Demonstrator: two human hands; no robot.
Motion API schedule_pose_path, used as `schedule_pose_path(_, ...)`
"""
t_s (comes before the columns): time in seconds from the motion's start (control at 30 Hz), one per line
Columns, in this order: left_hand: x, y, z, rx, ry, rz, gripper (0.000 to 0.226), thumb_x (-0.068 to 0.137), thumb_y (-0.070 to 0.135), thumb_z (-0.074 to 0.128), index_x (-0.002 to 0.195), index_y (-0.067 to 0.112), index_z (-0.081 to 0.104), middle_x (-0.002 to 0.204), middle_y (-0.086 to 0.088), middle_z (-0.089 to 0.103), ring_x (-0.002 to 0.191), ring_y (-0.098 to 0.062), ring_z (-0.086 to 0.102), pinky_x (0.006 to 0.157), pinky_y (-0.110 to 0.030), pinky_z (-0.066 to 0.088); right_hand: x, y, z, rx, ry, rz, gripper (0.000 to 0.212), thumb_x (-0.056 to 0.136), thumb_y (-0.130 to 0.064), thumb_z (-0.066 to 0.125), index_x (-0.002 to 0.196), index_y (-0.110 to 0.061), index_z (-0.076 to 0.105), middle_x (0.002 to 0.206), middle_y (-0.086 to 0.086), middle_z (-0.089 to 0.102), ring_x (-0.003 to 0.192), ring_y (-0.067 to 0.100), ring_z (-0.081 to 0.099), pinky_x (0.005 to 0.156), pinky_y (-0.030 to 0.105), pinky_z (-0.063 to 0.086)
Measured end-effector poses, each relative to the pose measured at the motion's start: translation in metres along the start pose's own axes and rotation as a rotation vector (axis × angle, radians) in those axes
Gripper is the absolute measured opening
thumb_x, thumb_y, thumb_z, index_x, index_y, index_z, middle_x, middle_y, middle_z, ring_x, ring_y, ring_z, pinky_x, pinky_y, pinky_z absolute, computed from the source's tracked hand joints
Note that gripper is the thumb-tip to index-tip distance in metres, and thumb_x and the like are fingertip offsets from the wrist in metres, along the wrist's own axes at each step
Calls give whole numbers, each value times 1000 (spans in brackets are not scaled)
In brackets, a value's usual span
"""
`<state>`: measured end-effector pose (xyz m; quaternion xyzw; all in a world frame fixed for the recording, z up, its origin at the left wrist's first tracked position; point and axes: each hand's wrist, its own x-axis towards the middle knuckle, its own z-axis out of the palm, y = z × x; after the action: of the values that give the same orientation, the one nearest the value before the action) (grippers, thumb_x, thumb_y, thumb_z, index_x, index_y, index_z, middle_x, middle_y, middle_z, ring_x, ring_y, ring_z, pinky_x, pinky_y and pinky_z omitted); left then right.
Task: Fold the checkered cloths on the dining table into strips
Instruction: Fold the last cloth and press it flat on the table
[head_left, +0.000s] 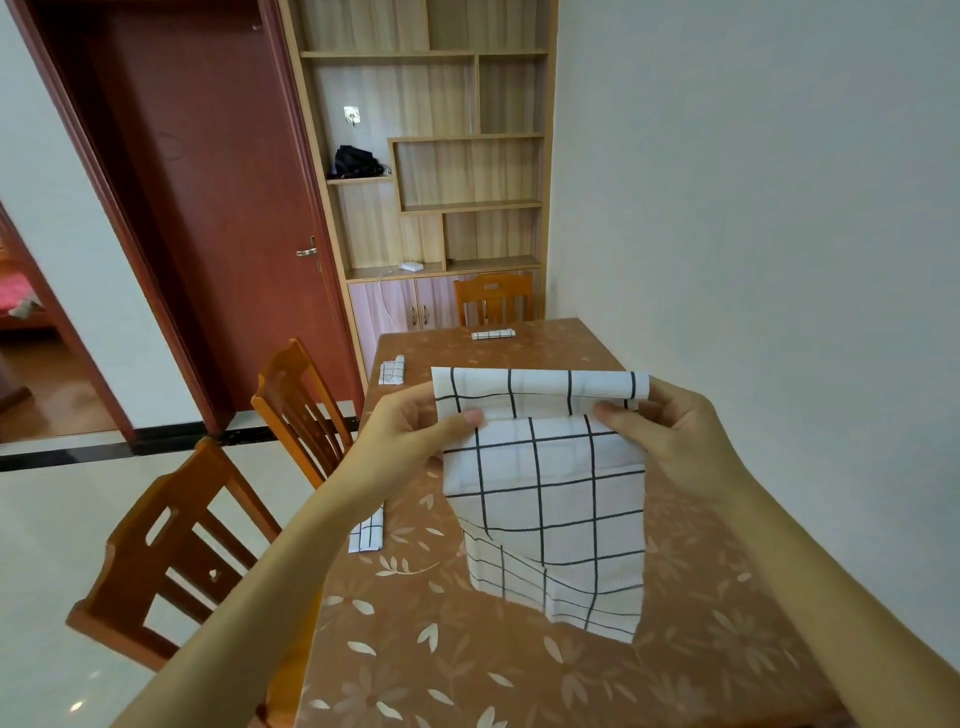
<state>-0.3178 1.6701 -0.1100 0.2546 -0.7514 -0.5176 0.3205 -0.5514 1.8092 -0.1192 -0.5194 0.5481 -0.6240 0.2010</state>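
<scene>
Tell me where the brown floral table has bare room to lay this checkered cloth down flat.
The widest bare patch of the brown floral table is the near end, below the hanging white black-grid cloth held by the left hand and right hand. The middle is also open. The left edge holds two folded strips, the far end one.

Four checkered cloths — three folded, one held, three chairs, two hands
</scene>
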Motion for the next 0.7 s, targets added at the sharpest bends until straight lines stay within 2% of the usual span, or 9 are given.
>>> schedule_pose_path(0.07,1,-2,-2,-43,-72,2,29,98,23,61,126,23,67,110,-11,77,97,-36,74,81,-53,60,1,-1,-2,14,19,19,29,88,-7,71,98,-34,75,96,-14,78,98,4,72,86,18,52)
schedule_pose_path(0.17,2,-6,-3,-287,-123,-59,31,103,12,52,127,22,68,111,-21,68,90,-25,69,73,-34,62,4,3,-6,56,5,45,42,90,3,64,87,-36,81,99,-10,78,102,10,71,92,30,52)
schedule_pose_path(0.23,4,-7,-3,-384,-97,-121,32,105,10,45,114,17,74,107,-19,59,89,-33,57,72,-33,56,5,8,-8,33,-29,55,59,91,14,53,81,-37,81,98,-10,78,101,13,70,88,30,53)
schedule_pose_path(0.33,9,-12,-4,-461,-39,-189,47,102,15,34,88,11,79,112,-22,68,96,-37,61,83,-44,54,5,11,-8,-41,-34,70,67,94,17,42,75,-35,80,94,-15,76,93,7,68,78,22,51)
schedule_pose_path(0.43,8,-8,-3,-439,0,-153,33,96,35,57,91,11,78,117,-20,68,95,-36,66,84,-47,55,5,14,-7,104,-81,133,53,103,-3,33,94,-26,80,109,-12,74,108,10,66,87,31,52)
schedule_pose_path(0.5,7,-4,-4,-367,31,-93,14,84,25,72,93,16,78,113,-14,72,91,-32,72,76,-44,62,6,16,-8,287,-127,204,44,102,-34,34,118,-19,72,124,-3,70,120,19,62,95,39,51)
schedule_pose_path(0.57,5,-3,-3,-291,28,-23,23,76,17,76,99,19,76,103,-12,75,86,-31,74,71,-43,62,7,19,-9,299,-153,268,68,85,-69,50,132,-22,62,132,4,66,126,24,60,105,48,47)
schedule_pose_path(0.6,4,-2,-3,-257,25,17,29,76,16,76,105,19,74,100,-10,75,83,-28,73,67,-38,61,7,19,-9,246,-169,284,78,75,-76,60,133,-23,60,129,5,68,122,25,63,106,51,47)
schedule_pose_path(0.7,4,-2,-2,-166,22,107,43,79,15,78,120,22,67,115,-4,74,99,-24,73,81,-37,63,3,19,-5,46,-167,257,52,73,-54,81,115,-26,71,115,-1,75,108,20,71,103,52,50)
